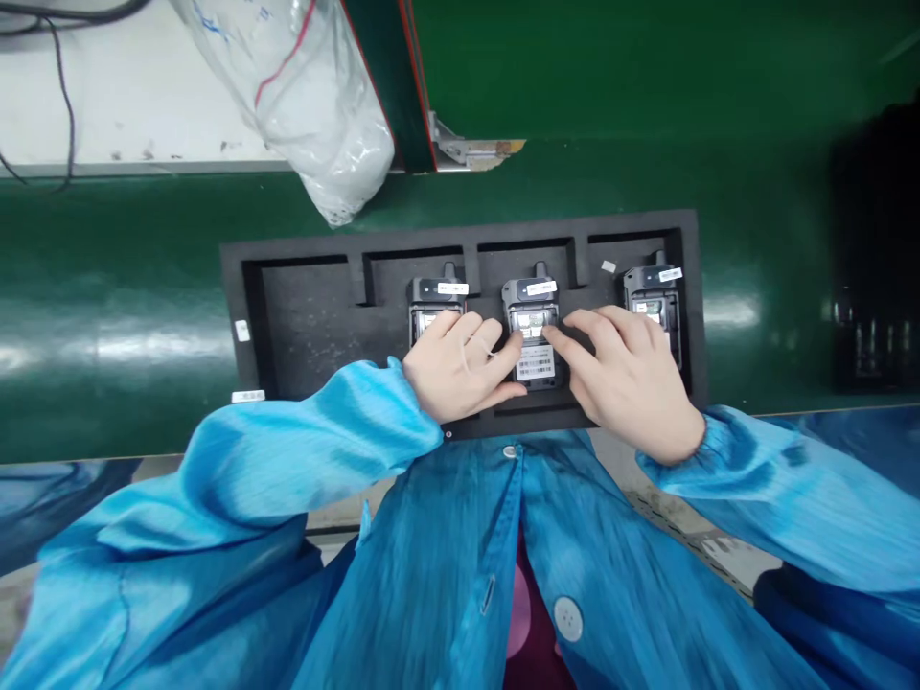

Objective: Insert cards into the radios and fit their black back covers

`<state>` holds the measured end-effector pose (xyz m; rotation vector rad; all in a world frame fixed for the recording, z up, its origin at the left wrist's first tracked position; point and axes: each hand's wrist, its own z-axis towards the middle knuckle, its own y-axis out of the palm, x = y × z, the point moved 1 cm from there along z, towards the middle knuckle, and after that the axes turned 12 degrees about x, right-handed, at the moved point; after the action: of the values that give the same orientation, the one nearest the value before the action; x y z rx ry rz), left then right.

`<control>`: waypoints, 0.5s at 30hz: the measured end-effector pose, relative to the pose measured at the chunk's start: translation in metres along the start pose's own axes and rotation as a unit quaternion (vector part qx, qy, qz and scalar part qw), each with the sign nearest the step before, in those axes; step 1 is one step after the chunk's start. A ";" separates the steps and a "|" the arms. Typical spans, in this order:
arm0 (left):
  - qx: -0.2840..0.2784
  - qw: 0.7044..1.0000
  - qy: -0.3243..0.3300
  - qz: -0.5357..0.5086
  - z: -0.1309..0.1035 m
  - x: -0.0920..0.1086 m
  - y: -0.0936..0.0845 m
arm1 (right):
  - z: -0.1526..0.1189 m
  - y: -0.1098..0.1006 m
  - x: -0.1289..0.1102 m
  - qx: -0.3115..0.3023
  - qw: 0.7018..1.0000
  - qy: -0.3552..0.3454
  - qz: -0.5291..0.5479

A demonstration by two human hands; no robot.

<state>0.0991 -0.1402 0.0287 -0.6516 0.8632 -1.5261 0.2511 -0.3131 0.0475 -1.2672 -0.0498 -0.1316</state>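
Three black handheld radios with stubby antennas lie in a black foam tray (309,326). On the middle radio (536,292), an open recess shows small silvery parts above a white barcode label. My left hand (467,364) is at its left edge, fingers curled and a fingertip by the recess; it partly covers the left radio (431,292). My right hand (629,374) touches the recess from the right with its index fingertip, the other fingers bent but apart. Beside it, the right radio (657,292) is partly hidden by that hand. Nothing held shows in either hand.
A clear plastic bag (323,125) with white contents lies on the green table (129,249) behind the tray. Near it stands a dark post with a metal bracket (467,149). Black cables hang at the upper left. A dark object (877,259) sits at the far right.
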 end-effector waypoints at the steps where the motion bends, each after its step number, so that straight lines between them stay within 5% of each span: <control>1: 0.004 1.000 -0.002 -0.003 0.001 -0.001 -0.002 | -0.001 0.001 0.000 -0.005 1.000 0.002 0.005; 6: -0.036 0.969 -0.141 -0.199 0.009 -0.014 -0.024 | -0.001 -0.002 0.000 0.006 0.995 0.067 0.074; 10: -0.093 0.843 -0.251 -0.466 0.008 -0.019 -0.048 | 0.001 -0.003 0.000 0.011 0.996 0.074 0.057; 15: -0.195 0.687 -0.273 -0.645 -0.002 -0.008 -0.068 | 0.009 -0.004 0.002 -0.014 0.999 0.032 0.036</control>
<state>0.0600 -0.1309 0.0837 -2.2391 0.1234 -2.1091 0.2533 -0.3057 0.0540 -1.2896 0.0528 -0.1108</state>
